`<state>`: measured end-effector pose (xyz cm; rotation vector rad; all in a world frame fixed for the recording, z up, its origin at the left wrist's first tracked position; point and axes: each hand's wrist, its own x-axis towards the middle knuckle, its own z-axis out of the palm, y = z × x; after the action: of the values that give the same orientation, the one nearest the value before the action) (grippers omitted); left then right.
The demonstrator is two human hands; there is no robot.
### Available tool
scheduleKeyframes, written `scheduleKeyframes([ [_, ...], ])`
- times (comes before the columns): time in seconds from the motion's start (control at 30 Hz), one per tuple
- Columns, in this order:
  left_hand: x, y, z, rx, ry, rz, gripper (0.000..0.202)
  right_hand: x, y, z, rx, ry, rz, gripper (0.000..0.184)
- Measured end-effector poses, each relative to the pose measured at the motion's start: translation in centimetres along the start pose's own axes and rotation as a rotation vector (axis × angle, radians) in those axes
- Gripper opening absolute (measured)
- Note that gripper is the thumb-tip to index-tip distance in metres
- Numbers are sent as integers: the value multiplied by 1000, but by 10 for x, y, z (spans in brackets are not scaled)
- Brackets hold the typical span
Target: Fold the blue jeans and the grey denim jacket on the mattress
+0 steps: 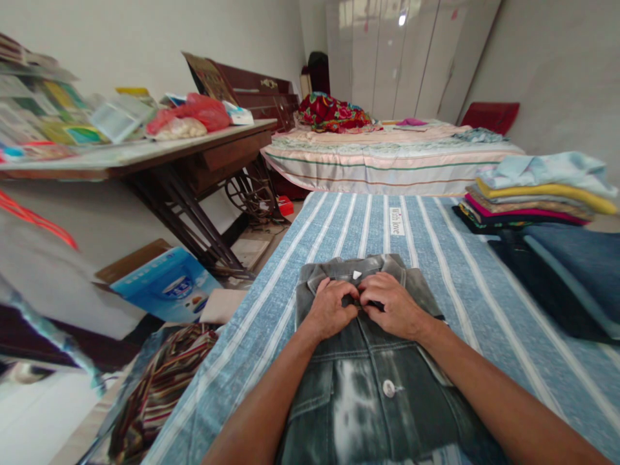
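A dark grey-green denim jacket [353,381] with pale bleached patches lies front up on the striped bed, its collar pointing away from me. My left hand [334,305] is closed on the left side of the jacket's neck opening, fingers curled and thumb toward the middle. Close beside it, my right hand [390,303] pinches the other side of the opening in the same way. The fingertips of both hands nearly meet at the top of the front placket. Lower on the jacket a white button [388,388] shows.
Folded clothes [537,197] are stacked at the right, near folded dark jeans [576,271]. The blue striped bedsheet [271,290] runs under everything. A cluttered table [194,148] stands at the left, above a blue box [165,284]. Another bed [387,155] lies beyond.
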<state>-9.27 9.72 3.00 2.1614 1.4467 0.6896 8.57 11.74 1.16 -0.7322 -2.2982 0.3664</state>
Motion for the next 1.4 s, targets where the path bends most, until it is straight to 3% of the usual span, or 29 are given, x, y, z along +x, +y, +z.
scheduleKeyframes([
  [0.33, -1, -3, 0, -10, -9, 5, 16, 1, -2, 0, -84, -69, -16, 12],
  [0.6, -3, -9, -17, -59, -132, 129, 34, 0, -1, 1, -91, -64, -18, 9],
  [0.73, -5, -12, -19, -28, -70, 165, 32, -1, 0, 1, -101, -63, -18, 10],
  [1.03, -8, -6, -5, 280, 50, 289, 12, 0, 3, 3, -100, -47, -31, 11],
  [1.3, -3, -6, -1, 161, 196, 178, 16, -2, 3, 3, -115, -75, -24, 11],
  [1.4, -3, -4, -2, 126, 154, 169, 16, -2, 1, 2, -117, -77, -17, 11],
])
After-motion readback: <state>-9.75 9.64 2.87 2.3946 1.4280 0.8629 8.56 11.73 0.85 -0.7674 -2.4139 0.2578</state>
